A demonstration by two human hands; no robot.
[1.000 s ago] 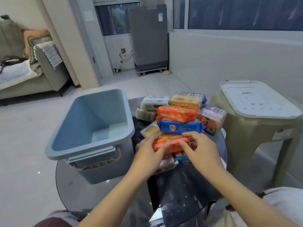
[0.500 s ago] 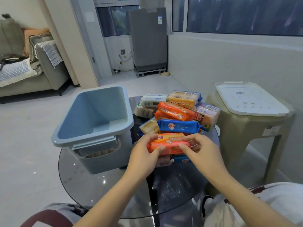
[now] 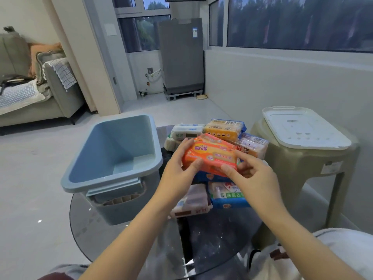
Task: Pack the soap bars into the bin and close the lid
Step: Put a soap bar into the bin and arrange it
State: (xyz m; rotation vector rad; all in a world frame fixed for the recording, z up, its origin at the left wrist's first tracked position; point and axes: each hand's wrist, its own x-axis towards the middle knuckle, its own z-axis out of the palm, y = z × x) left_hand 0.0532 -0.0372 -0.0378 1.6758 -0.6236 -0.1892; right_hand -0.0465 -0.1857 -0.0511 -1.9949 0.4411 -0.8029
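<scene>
An orange soap pack [image 3: 211, 157] is lifted above the pile, held at its left end by my left hand [image 3: 178, 166] and at its right end by my right hand [image 3: 253, 174]. Beneath it lies a heap of wrapped soap bars: a yellow pack [image 3: 223, 129], a white pack [image 3: 186, 132], a blue pack [image 3: 227, 196] and a pale pack [image 3: 191, 202]. The light blue bin [image 3: 113, 156] stands open and empty on the left of the round glass table [image 3: 212, 245]. Its white lid [image 3: 302, 128] rests on a beige plastic stool to the right.
The beige stool [image 3: 314, 164] stands right of the table, against a white wall. A grey sofa [image 3: 32, 91] is far left, and a grey appliance [image 3: 181, 55] stands at the back. My knees show at the frame's bottom.
Both hands have raised the orange soap pack off the pile and tilted it; it now hides the packs behind it. The camera has tilted upward a little.
</scene>
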